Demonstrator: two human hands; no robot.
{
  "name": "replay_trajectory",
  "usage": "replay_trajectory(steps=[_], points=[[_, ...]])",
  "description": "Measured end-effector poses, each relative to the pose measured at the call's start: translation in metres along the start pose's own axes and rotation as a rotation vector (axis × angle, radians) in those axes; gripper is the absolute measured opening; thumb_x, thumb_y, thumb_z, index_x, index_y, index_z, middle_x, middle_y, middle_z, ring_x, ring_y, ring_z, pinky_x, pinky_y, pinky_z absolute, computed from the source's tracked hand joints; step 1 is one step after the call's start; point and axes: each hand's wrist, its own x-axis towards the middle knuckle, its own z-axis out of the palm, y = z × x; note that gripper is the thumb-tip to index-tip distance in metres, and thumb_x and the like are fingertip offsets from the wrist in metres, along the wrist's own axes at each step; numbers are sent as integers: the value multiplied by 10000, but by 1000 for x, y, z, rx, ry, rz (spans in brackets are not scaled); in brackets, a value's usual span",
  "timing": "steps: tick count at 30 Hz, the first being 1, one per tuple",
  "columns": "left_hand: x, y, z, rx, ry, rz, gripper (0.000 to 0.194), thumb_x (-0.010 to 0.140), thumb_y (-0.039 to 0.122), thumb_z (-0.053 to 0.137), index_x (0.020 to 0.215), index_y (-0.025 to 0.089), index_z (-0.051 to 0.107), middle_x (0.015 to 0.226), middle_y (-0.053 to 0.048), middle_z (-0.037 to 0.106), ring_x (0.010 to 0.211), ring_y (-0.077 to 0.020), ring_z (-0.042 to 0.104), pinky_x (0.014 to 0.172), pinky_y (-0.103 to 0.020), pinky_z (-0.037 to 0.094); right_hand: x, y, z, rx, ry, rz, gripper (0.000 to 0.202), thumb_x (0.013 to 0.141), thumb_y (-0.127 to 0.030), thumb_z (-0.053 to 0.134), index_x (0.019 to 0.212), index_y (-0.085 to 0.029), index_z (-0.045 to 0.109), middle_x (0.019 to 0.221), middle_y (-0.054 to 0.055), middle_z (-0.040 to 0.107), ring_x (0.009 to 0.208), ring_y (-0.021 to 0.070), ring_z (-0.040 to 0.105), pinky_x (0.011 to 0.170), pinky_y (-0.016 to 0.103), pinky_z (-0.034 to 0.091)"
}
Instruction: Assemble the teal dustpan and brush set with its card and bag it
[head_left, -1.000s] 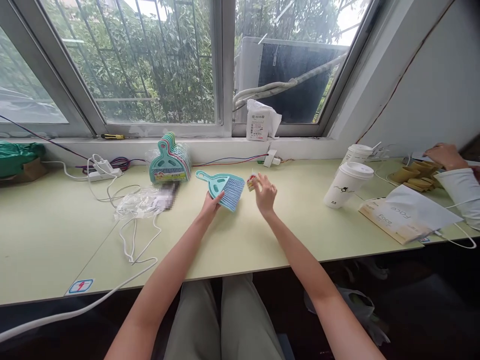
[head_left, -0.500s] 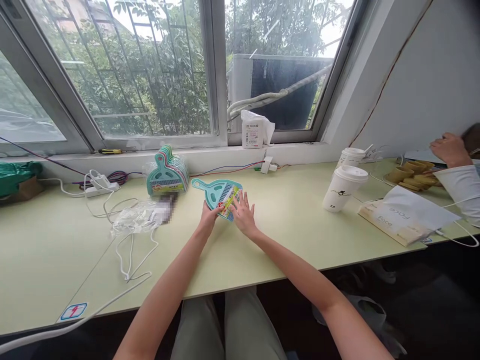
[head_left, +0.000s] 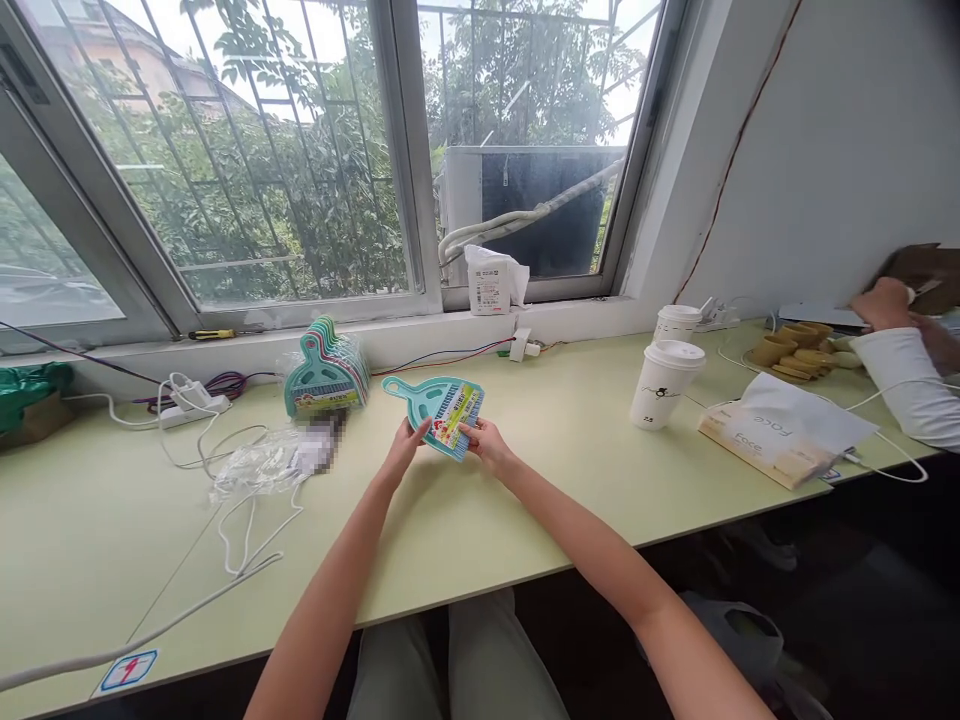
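Between my hands is a teal dustpan (head_left: 424, 402) with a looped handle pointing to the upper left. A small brush with blue bristles and a bright yellow printed label lies in its pan. My left hand (head_left: 405, 450) grips the near left edge, thumb on top. On the lower right side, my right hand (head_left: 486, 443) pinches the edge with its thumb over the bristles. The fingers beneath are mostly hidden. Left of this, a row of similar dustpans in several colours (head_left: 324, 375) stands upright in clear plastic by the window wall.
Crumpled clear plastic (head_left: 259, 465) and white cables (head_left: 244, 545) lie on the left of the table (head_left: 540, 520). Two white paper cups (head_left: 664, 390) and a tissue pack (head_left: 780, 435) are on the right. Beyond them, another person's hand (head_left: 885, 303) is near yellow-brown items (head_left: 802, 350).
My right hand has gone from lying spread over the brush label to gripping the dustpan's right edge. My left hand keeps its hold. The view has shifted slightly.
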Motion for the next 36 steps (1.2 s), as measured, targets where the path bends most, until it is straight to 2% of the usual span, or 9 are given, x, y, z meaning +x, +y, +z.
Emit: replay_trajectory(steps=[5, 8, 12, 15, 18, 22, 27, 31, 36], points=[[3, 9, -58, 882, 512, 252, 310, 861, 332, 501, 1095, 193, 648, 1282, -159, 557, 1254, -339, 426, 1055, -505, 293, 1, -7, -8, -4, 37, -24, 224, 723, -173, 735, 919, -165, 625, 915, 58, 733, 778, 194, 718, 730, 339, 605], [1, 3, -99, 1214, 762, 174, 421, 812, 213, 525, 1219, 119, 574, 1399, -224, 434, 1326, -366, 323, 1060, -558, 220, 0, -10, -12, -9, 49, -9, 211, 729, -179, 725, 912, -163, 621, 902, 61, 735, 773, 192, 717, 733, 333, 605], [-4, -10, -138, 1272, 829, -113, 321, 821, 240, 527, 1067, 68, 640, 1115, -258, 619, 1150, -370, 497, 983, -553, 260, -1, -10, -16, -13, 73, -19, 233, 717, -198, 742, 911, -167, 616, 891, 58, 735, 764, 192, 716, 742, 329, 603], [-9, -13, -151, 1219, 857, -168, 282, 856, 218, 474, 998, 87, 679, 972, -232, 665, 1027, -328, 573, 938, -486, 291, 1, -9, -19, -1, 108, -16, 213, 721, -180, 731, 903, -167, 619, 859, 53, 736, 747, 186, 714, 725, 317, 602], [-10, -7, -148, 1139, 871, -101, 319, 885, 189, 404, 1009, 128, 692, 938, -200, 676, 1003, -309, 583, 947, -460, 291, 3, -7, -21, 27, 136, -9, 180, 730, -139, 704, 891, -168, 629, 850, 46, 737, 728, 175, 709, 694, 297, 601], [-9, 7, -118, 999, 815, 211, 380, 906, 187, 356, 1145, 179, 653, 1070, -164, 662, 1086, -297, 538, 1013, -433, 259, 4, -6, -23, 69, 142, -11, 155, 751, -113, 665, 894, -167, 643, 881, 43, 737, 727, 159, 704, 672, 268, 601], [-6, 15, -60, 806, 359, 445, 355, 870, 147, 423, 1066, 278, 689, 995, -75, 682, 1064, -260, 547, 1048, -393, 254, 7, -10, -28, 84, 195, -43, 182, 741, -116, 675, 908, -180, 639, 909, 36, 733, 772, 165, 707, 713, 281, 608], [-2, 3, -41, 760, 113, 450, 376, 799, 82, 477, 1000, 299, 709, 894, -37, 699, 983, -237, 581, 1078, -400, 236, 10, -15, -36, 120, 247, -80, 192, 754, -111, 656, 931, -183, 632, 909, 33, 731, 811, 170, 707, 741, 292, 608], [5, -15, -57, 948, 98, 291, 261, 738, 84, 528, 707, 267, 713, 796, -42, 708, 886, -247, 611, 1087, -436, 214, 11, -22, -44, 123, 298, -75, 163, 782, -99, 624, 927, -173, 623, 923, 44, 730, 824, 162, 706, 737, 272, 603]])
